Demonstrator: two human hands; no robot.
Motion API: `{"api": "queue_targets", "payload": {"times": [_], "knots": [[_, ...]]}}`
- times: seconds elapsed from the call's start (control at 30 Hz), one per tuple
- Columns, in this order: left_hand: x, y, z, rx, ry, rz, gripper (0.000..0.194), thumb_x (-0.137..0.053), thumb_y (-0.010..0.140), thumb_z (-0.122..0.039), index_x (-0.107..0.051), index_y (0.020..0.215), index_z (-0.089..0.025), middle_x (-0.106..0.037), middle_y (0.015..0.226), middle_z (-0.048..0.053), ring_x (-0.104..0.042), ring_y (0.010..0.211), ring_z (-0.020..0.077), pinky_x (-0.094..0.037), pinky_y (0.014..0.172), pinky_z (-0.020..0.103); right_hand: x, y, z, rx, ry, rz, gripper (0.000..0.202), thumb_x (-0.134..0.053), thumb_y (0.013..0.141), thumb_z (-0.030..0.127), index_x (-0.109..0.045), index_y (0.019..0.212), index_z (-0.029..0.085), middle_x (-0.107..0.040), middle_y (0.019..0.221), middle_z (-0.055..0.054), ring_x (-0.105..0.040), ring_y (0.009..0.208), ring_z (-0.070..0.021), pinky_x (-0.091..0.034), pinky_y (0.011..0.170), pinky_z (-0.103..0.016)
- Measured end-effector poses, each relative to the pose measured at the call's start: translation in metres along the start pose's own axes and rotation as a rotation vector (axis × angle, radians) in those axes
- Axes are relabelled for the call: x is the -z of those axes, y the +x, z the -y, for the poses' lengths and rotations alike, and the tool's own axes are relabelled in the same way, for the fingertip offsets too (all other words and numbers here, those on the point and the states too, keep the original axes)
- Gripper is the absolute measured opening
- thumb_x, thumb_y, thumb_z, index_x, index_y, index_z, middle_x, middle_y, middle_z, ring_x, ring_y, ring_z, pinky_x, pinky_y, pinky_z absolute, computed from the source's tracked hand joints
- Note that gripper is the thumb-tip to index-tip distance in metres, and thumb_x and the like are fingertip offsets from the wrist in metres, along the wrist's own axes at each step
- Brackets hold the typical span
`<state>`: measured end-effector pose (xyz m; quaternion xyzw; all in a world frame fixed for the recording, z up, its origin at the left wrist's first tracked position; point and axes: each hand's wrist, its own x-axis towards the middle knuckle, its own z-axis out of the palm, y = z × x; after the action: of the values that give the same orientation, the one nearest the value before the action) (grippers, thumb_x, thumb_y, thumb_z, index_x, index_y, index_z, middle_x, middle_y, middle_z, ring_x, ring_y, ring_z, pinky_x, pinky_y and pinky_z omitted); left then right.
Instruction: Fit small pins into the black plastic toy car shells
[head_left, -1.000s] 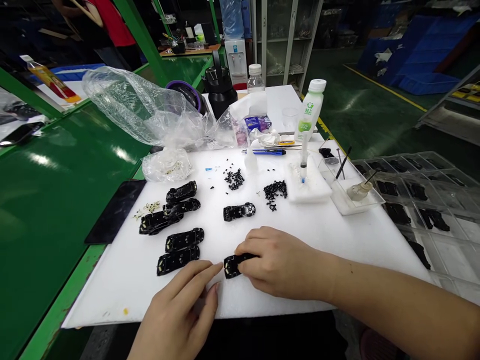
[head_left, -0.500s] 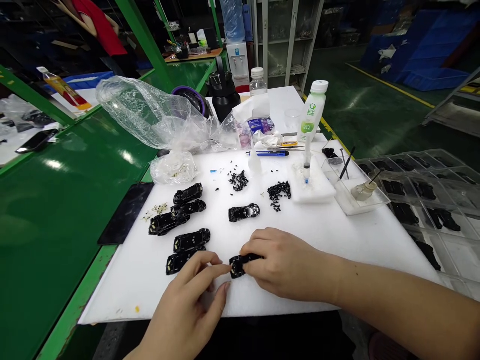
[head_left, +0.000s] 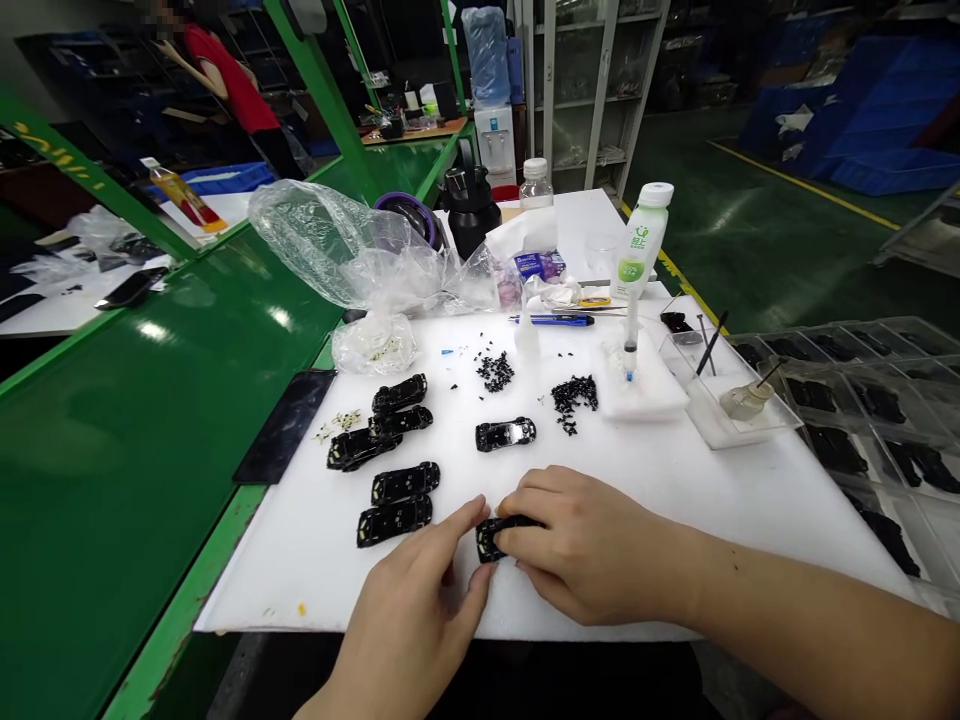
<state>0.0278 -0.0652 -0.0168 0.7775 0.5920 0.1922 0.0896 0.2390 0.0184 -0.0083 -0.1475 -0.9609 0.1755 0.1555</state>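
A small black toy car body (head_left: 489, 541) lies on the white foam sheet near its front edge, partly covered by fingers. My right hand (head_left: 585, 545) grips it from the right, fingertips pressed on its top. My left hand (head_left: 424, 590) has thumb and index finger at the car's left end, one on each side. Another black car body (head_left: 505, 434) sits just beyond. Several more lie to the left, among them one (head_left: 394, 520) beside my left hand. Two piles of tiny black parts, one at the middle (head_left: 496, 371) and one farther right (head_left: 574, 398), rest farther back.
A syringe (head_left: 631, 345) stands on a foam block (head_left: 643, 400), with a clear tray (head_left: 750, 437) beside it. Plastic bags (head_left: 375, 270), a black bottle (head_left: 469, 215) and a white-green bottle (head_left: 645, 235) stand behind. Compartment trays (head_left: 862, 430) lie right. A person (head_left: 240, 90) stands far left.
The view has shifted, so the scene sits farther right. My left thumb and index finger have spread and come around the car's left end. My right hand stays on the car.
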Motion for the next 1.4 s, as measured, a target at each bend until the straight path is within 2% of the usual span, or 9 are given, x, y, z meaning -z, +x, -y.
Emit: {"api": "queue_targets", "payload": {"times": [0.13, 0.27, 0.37, 0.5, 0.63, 0.73, 0.93, 1.1, 1.4], "knots": [[0.004, -0.001, -0.007, 0.023, -0.11, -0.058, 0.059, -0.061, 0.085, -0.025, -0.038, 0.14, -0.025, -0.072, 0.108, 0.002, -0.061, 0.061, 0.0111, -0.058, 0.061, 0.025, 0.003, -0.001, 0.004, 0.019, 0.08, -0.015, 0.024, -0.053, 0.089, 0.019, -0.064, 0.11, 0.014, -0.062, 0.114, -0.011, -0.054, 0.101, -0.0252, -0.046, 0.091, -0.042], [0.008, -0.001, -0.018, 0.034, -0.218, -0.183, 0.063, -0.06, 0.083, -0.018, -0.035, 0.141, -0.024, -0.07, 0.104, 0.003, -0.058, 0.06, 0.0094, -0.056, 0.057, 0.023, 0.008, -0.003, 0.005, 0.004, 0.301, -0.086, 0.033, -0.057, 0.084, 0.015, -0.063, 0.117, 0.015, -0.061, 0.122, -0.01, -0.058, 0.104, -0.022, -0.048, 0.094, -0.037], [0.007, 0.0, -0.021, 0.06, -0.262, -0.245, 0.061, -0.059, 0.084, -0.017, -0.037, 0.141, -0.022, -0.069, 0.102, 0.004, -0.06, 0.064, 0.0101, -0.057, 0.061, 0.024, 0.013, -0.003, 0.005, -0.01, 0.454, -0.121, 0.042, -0.06, 0.08, 0.011, -0.062, 0.122, 0.015, -0.06, 0.128, -0.01, -0.059, 0.111, -0.0208, -0.048, 0.099, -0.034], [0.008, 0.002, -0.02, 0.07, -0.227, -0.274, 0.057, -0.062, 0.083, -0.019, -0.042, 0.137, -0.022, -0.069, 0.099, 0.005, -0.061, 0.069, 0.0124, -0.058, 0.064, 0.027, 0.017, -0.003, 0.005, -0.02, 0.546, -0.164, 0.046, -0.06, 0.08, 0.011, -0.061, 0.125, 0.015, -0.057, 0.136, -0.012, -0.057, 0.12, -0.0211, -0.045, 0.105, -0.034], [0.009, 0.003, -0.02, 0.051, -0.154, -0.31, 0.053, -0.063, 0.083, -0.022, -0.046, 0.133, -0.022, -0.069, 0.101, 0.006, -0.067, 0.088, 0.0191, -0.06, 0.08, 0.035, 0.019, -0.003, 0.004, -0.066, 0.622, -0.158, 0.043, -0.065, 0.082, 0.017, -0.063, 0.125, 0.017, -0.058, 0.137, -0.011, -0.055, 0.126, -0.0214, -0.044, 0.108, -0.034], [0.009, 0.003, -0.021, 0.078, -0.153, -0.32, 0.053, -0.062, 0.083, -0.023, -0.045, 0.134, -0.021, -0.07, 0.105, 0.007, -0.069, 0.097, 0.0213, -0.059, 0.088, 0.039, 0.019, -0.004, 0.003, -0.066, 0.649, -0.179, 0.046, -0.067, 0.081, 0.02, -0.061, 0.127, 0.017, -0.06, 0.135, -0.01, -0.055, 0.126, -0.0215, -0.044, 0.108, -0.034], [0.005, 0.005, -0.024, 0.126, -0.231, -0.329, 0.053, -0.061, 0.083, -0.02, -0.045, 0.133, -0.02, -0.071, 0.104, 0.006, -0.071, 0.095, 0.019, -0.062, 0.086, 0.034, 0.017, -0.005, 0.0, -0.019, 0.657, -0.216, 0.055, -0.07, 0.081, 0.021, -0.056, 0.134, 0.019, -0.058, 0.137, -0.01, -0.054, 0.127, -0.0222, -0.044, 0.108, -0.035], [0.003, 0.006, -0.026, 0.138, -0.239, -0.346, 0.054, -0.06, 0.081, -0.017, -0.046, 0.132, -0.021, -0.072, 0.104, 0.005, -0.072, 0.094, 0.0191, -0.062, 0.085, 0.034, 0.019, -0.005, 0.001, 0.012, 0.631, -0.234, 0.052, -0.07, 0.082, 0.023, -0.057, 0.132, 0.018, -0.059, 0.136, -0.012, -0.053, 0.128, -0.0227, -0.046, 0.106, -0.035], [0.007, 0.006, -0.021, 0.117, -0.201, -0.287, 0.054, -0.061, 0.084, -0.022, -0.043, 0.135, -0.023, -0.072, 0.107, 0.006, -0.071, 0.096, 0.0204, -0.061, 0.086, 0.036, 0.016, -0.006, 0.0, -0.055, 0.64, -0.139, 0.057, -0.069, 0.084, 0.029, -0.054, 0.138, 0.019, -0.054, 0.14, -0.014, -0.049, 0.132, -0.0271, -0.042, 0.11, -0.044]]}}
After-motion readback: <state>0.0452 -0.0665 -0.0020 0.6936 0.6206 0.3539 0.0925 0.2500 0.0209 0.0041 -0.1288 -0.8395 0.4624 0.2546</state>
